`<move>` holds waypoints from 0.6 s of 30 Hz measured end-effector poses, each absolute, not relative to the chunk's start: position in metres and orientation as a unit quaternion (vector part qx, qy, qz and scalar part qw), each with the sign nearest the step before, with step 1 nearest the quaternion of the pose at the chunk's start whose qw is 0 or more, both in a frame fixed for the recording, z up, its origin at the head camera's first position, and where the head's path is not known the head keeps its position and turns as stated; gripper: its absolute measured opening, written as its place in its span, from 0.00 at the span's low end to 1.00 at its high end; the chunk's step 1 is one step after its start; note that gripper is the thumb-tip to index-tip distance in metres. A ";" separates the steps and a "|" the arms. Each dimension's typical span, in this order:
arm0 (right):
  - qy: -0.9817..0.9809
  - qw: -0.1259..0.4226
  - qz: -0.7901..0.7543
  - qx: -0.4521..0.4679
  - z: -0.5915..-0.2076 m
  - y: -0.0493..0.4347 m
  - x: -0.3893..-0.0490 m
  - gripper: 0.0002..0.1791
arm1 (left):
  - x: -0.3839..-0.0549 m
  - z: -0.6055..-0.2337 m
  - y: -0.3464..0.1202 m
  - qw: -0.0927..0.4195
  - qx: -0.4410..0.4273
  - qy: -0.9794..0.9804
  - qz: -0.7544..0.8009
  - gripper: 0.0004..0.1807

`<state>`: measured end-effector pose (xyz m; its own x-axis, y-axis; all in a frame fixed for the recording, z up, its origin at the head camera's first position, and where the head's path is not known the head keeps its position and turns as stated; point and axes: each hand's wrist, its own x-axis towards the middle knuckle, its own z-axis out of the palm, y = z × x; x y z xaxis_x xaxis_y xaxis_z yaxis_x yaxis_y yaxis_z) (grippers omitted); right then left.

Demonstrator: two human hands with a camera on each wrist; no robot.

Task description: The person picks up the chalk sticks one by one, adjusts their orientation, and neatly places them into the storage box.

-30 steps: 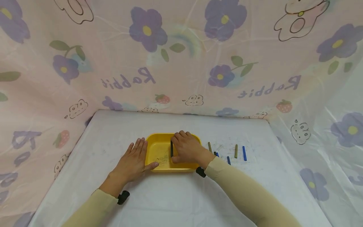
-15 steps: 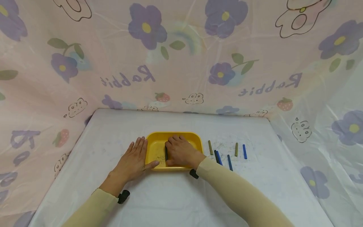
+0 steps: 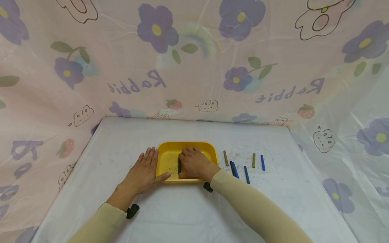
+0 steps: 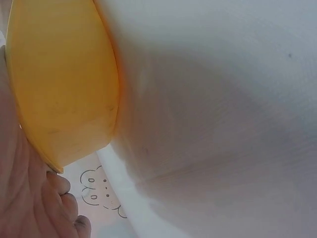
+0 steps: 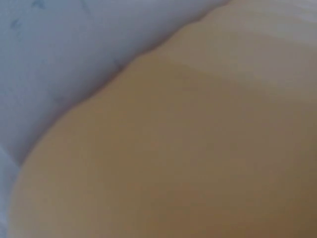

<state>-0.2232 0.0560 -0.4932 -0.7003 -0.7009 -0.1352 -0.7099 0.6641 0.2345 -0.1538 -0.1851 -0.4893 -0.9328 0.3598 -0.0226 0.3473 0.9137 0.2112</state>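
A yellow plastic tray (image 3: 164, 144) with dark specks on its floor stands mid-table. At its left side my left hand (image 3: 140, 175) lies with straight fingers against the rim, the thumb reaching over the front left corner. In the left wrist view the tray's outer wall (image 4: 64, 79) meets that hand. Inside the tray, my right hand (image 3: 196, 163) holds a dark crayon (image 3: 179, 166) between fingers and thumb, lengthwise from back to front, low near the floor. What lies under the right palm is hidden. The right wrist view shows only the blurred tray wall (image 5: 163, 148) close up.
Several crayons lie loose right of the tray: an olive one (image 3: 226, 158), a black one (image 3: 232, 168), a blue one (image 3: 235, 169), a dark blue one (image 3: 247, 174), and others farther right. Smudges mark the white tablecloth (image 3: 243, 209). A patterned curtain (image 3: 194, 67) surrounds the table.
My right hand has come down and left into the tray with the dark crayon, then shifted slightly right. More of the loose crayons shows beside the sleeve. My left hand stays put.
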 end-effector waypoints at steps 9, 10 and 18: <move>0.913 0.021 0.133 -0.385 -0.495 0.057 -0.223 0.37 | -0.155 -0.493 -0.185 0.029 0.178 0.977 0.110 0.62; 0.913 0.022 0.133 -0.385 -0.495 0.057 -0.224 0.37 | -0.155 -0.493 -0.185 0.028 0.178 0.977 0.110 0.62; 0.916 0.028 0.128 -0.378 -0.496 0.054 -0.224 0.38 | -0.154 -0.494 -0.185 0.024 0.179 0.977 0.117 0.61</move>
